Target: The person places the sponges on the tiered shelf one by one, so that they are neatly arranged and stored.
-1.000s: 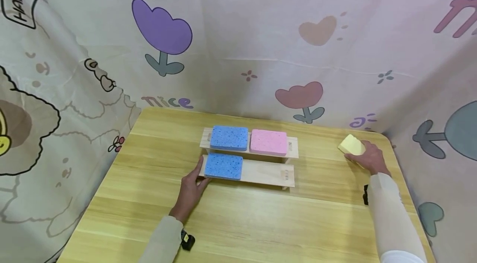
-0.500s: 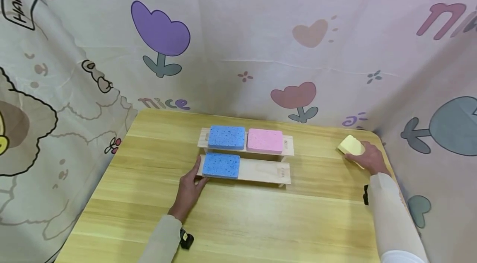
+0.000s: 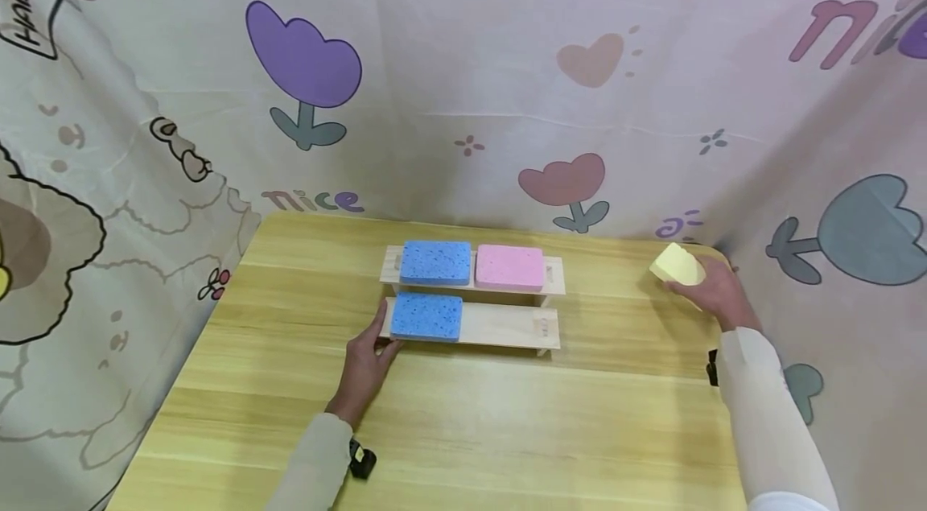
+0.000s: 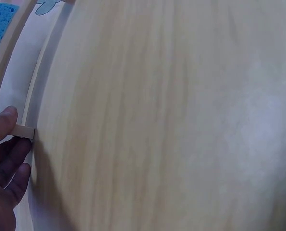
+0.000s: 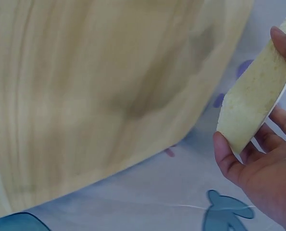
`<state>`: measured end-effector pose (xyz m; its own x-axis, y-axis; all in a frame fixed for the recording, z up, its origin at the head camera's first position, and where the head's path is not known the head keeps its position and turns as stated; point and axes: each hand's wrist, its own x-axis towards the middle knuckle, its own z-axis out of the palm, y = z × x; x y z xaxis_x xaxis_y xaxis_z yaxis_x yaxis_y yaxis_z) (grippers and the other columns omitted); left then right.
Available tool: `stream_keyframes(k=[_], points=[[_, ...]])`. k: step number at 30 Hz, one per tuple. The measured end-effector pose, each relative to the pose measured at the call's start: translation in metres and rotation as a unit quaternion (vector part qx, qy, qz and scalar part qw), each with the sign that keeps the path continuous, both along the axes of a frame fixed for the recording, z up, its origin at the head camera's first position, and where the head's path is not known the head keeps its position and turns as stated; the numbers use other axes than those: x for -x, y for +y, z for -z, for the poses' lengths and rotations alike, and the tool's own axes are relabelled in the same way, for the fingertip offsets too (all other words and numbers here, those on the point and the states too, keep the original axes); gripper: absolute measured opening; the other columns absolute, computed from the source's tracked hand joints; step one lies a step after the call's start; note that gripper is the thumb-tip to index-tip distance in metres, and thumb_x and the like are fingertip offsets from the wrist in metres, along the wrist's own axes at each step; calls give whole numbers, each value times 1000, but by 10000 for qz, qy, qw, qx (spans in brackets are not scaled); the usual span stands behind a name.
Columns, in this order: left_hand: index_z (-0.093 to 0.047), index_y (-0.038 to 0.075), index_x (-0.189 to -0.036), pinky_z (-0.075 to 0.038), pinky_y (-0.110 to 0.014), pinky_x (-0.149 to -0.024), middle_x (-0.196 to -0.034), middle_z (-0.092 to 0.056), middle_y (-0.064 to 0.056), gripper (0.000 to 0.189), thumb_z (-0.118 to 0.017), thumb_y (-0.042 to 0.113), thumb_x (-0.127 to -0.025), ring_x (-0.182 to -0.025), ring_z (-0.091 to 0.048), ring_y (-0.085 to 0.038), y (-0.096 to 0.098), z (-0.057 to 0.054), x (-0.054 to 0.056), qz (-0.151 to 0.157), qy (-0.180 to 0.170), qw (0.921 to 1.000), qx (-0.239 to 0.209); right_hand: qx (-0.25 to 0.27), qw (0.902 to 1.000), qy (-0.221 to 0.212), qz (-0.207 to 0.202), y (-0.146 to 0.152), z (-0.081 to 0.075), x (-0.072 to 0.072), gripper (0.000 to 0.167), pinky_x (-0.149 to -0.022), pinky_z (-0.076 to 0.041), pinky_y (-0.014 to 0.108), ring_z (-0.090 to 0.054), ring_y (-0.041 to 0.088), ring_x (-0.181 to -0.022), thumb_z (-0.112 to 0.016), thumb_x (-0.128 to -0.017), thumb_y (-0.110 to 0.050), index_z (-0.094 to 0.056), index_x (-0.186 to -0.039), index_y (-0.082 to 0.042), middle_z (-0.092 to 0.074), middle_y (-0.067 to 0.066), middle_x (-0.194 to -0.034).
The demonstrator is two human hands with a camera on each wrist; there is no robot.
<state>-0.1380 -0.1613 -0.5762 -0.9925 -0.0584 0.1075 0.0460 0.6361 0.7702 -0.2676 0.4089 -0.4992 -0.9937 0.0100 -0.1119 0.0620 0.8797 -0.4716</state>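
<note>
My right hand (image 3: pixel 717 291) grips a pale yellow sponge (image 3: pixel 677 264) near the back right corner of the table. In the right wrist view the sponge (image 5: pixel 255 98) is tilted, with the thumb and fingers round its edges. My left hand (image 3: pixel 362 370) holds the left end of a two-tier wooden rack (image 3: pixel 507 324), at its lower step. Seen from the left wrist, the thumb and fingers (image 4: pixel 8 113) pinch a short wooden leg (image 4: pixel 23 131) of the rack. One blue sponge (image 3: pixel 426 316) lies on the left half of that lower step.
On the upper step sit another blue sponge (image 3: pixel 435 262) and a pink sponge (image 3: pixel 509 267) side by side. The light wooden table (image 3: pixel 543 430) reaches back to a printed cloth (image 3: pixel 434 76), which also hangs along both sides.
My right hand has raised the yellow sponge a little off the table. My left hand keeps its hold on the rack, while the whole head view has shifted slightly.
</note>
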Motion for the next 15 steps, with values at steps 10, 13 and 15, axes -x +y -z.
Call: stream_keyframes(k=[10,13,15], points=[[-22,20,-152,-58,-30,-79,-119,-66,-13,79,-68,12,-87,-94,-66,-22,-1,2,1,-4,-105,9999,-63,110,9999,3,122,-19,-23,-5,92,-86,-39,59,-42,46,-113,-76,-77,-41,-31,-140,9,-40,35,-136],[-23,21,-151,-58,-30,-78,-115,-68,-13,79,-68,12,-87,-92,-67,-22,-1,3,1,-10,-42,10000,-66,81,9999,21,101,-26,-29,-8,93,-87,-38,62,-41,47,-114,-75,-78,-43,-29,-143,6,-39,34,-137],[-23,20,-151,-58,-30,-77,-111,-69,-13,79,-68,12,-87,-91,-67,-22,-2,4,1,-1,-11,10000,-69,35,9999,54,94,-32,-34,-11,93,-88,-38,63,-41,46,-114,-75,-78,-44,-29,-143,5,-39,33,-138]])
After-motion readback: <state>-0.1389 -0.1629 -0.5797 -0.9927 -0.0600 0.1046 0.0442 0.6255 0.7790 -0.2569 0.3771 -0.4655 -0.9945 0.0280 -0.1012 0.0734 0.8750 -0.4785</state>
